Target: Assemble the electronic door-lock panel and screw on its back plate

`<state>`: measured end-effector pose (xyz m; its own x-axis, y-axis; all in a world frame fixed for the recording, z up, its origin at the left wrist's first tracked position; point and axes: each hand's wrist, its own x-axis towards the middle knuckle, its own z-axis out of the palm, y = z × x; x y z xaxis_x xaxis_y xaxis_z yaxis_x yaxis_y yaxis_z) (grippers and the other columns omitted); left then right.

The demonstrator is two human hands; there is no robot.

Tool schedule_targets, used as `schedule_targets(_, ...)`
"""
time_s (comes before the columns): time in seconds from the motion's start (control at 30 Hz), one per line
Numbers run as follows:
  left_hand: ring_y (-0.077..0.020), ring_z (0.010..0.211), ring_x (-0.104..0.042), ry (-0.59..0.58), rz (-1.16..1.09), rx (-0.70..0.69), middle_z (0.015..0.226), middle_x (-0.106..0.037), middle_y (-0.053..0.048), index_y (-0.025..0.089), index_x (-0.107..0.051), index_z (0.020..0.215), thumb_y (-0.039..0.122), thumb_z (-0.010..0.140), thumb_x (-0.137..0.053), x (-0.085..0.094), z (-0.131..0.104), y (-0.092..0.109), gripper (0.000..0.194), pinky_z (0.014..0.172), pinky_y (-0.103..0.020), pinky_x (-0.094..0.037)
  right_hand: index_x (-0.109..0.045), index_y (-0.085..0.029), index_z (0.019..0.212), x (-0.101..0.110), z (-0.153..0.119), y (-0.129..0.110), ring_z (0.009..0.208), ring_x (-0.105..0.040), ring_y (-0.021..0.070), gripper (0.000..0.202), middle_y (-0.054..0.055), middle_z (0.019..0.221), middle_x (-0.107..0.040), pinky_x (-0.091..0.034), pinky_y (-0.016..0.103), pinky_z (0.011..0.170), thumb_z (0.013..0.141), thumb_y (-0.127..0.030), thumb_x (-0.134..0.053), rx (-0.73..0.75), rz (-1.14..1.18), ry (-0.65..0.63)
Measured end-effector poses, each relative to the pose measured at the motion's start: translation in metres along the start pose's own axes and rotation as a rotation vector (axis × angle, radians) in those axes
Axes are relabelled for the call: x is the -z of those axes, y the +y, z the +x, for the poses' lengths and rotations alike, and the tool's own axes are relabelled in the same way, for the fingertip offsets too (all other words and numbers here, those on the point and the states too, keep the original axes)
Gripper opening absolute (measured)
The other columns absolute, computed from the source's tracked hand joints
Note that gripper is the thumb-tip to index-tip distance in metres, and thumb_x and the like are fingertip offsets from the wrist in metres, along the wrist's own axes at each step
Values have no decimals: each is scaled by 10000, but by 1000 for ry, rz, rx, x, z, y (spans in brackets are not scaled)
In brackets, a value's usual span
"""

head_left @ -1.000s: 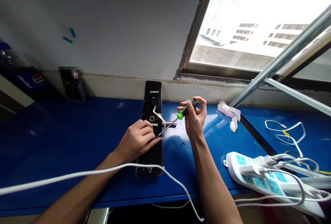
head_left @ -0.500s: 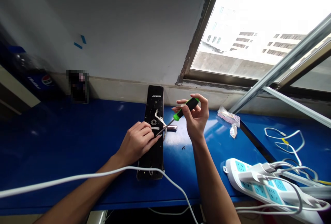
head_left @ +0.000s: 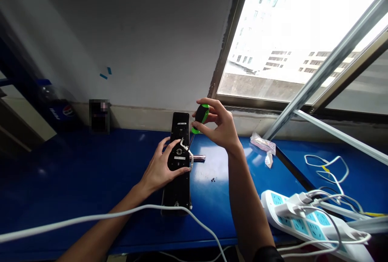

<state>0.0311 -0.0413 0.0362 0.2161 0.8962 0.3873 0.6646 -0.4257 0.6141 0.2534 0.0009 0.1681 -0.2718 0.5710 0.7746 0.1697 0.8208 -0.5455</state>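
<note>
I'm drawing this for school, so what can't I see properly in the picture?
All in the head view:
Screwdriver: tip too small and dark.
Black panel: partly behind the left hand.
Dark bits: too small to name.
Dark upright shape: blurred into squares.
Front white cable: cut off by left and bottom edges.

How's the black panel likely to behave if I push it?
Probably stiff: the panel looks straight along its length. It may rock or catch, as a shiny bar juts from one side. The curled white lead looks floppy and could snag.
</note>
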Motion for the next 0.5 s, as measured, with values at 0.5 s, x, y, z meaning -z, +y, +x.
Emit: schedule_targets(0.5, -350, 1440, -553, -41, -188, 107, 1547, -559, -94, 345, -480, 1557, 522, 820, -857, -13, 5, -5, 846, 1210, -528, -463, -662, -269, 1304, 18, -5, -20, 803, -723, 134, 412, -4, 1082, -750, -682, 287, 794, 907, -251, -773, 110, -269, -26)
